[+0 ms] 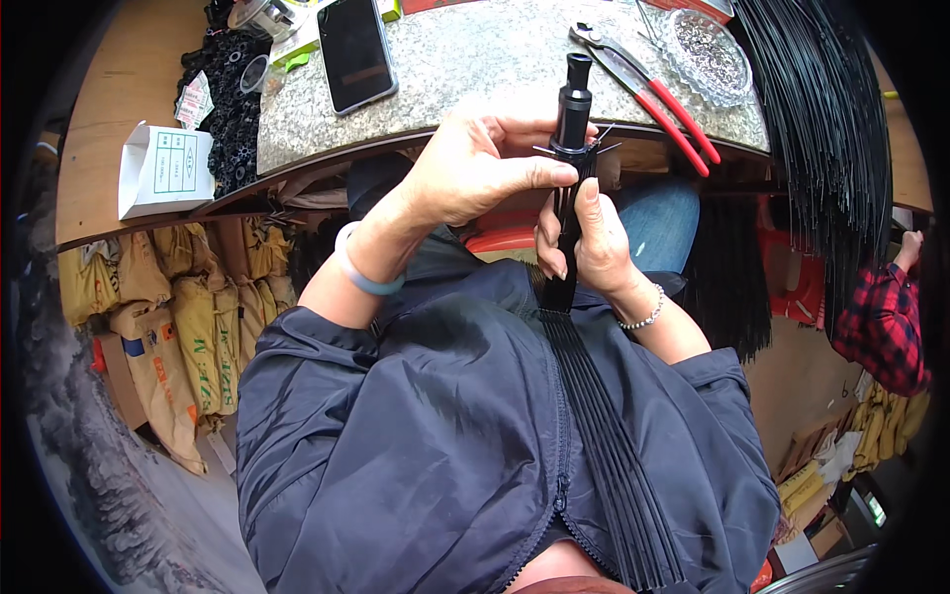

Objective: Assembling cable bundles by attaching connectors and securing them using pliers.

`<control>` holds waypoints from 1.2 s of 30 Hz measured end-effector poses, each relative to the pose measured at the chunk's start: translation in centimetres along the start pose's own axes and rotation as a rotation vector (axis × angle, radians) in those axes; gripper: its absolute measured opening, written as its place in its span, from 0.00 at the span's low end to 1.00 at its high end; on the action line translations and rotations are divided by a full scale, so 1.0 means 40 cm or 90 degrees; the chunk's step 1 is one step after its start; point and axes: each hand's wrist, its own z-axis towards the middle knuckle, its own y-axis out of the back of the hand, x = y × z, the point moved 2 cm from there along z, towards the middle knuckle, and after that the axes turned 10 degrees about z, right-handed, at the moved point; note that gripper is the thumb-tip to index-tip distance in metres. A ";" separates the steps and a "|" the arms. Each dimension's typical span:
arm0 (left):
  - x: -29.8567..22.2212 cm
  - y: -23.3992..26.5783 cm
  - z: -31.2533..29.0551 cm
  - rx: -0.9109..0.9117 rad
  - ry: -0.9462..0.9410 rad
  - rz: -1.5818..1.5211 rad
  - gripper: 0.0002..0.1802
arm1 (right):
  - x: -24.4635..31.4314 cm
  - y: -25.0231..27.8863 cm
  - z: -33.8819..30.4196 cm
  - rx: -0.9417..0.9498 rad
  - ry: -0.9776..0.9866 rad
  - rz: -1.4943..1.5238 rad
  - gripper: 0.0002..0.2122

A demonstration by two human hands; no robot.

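- Black rods (614,455) trailed down the jacket (416,436), long axis near to far.
- The right hand (605,249), nearer, grasped their gathered far stretch.
- Beyond, from the left, the left hand (473,170) pinched the collar (568,154) of the black handle (574,107).

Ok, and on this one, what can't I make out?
All in the head view:
Left hand: parts of the fingers, hidden behind the black handle.
Right hand: the middle of the fingers, hidden behind the black rods.
Metal bits in the glass dish: too small to tell their shape.
Phone: top end, cut off by the upper edge.
Co-worker: partly lost at the dark fisheye rim.
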 end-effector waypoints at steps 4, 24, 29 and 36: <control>0.012 0.011 0.024 -0.067 -0.146 0.126 0.19 | 0.007 0.003 0.008 0.014 -0.003 0.008 0.29; 0.039 0.026 0.085 0.054 -0.222 -0.344 0.25 | 0.093 -0.019 0.114 0.139 0.034 0.002 0.28; 0.057 0.076 0.129 0.181 -0.199 -0.364 0.29 | 0.088 -0.018 0.137 0.140 0.092 0.012 0.26; -0.007 0.006 0.061 -0.089 -0.224 -0.227 0.30 | 0.095 -0.051 0.114 -0.091 0.246 -0.148 0.27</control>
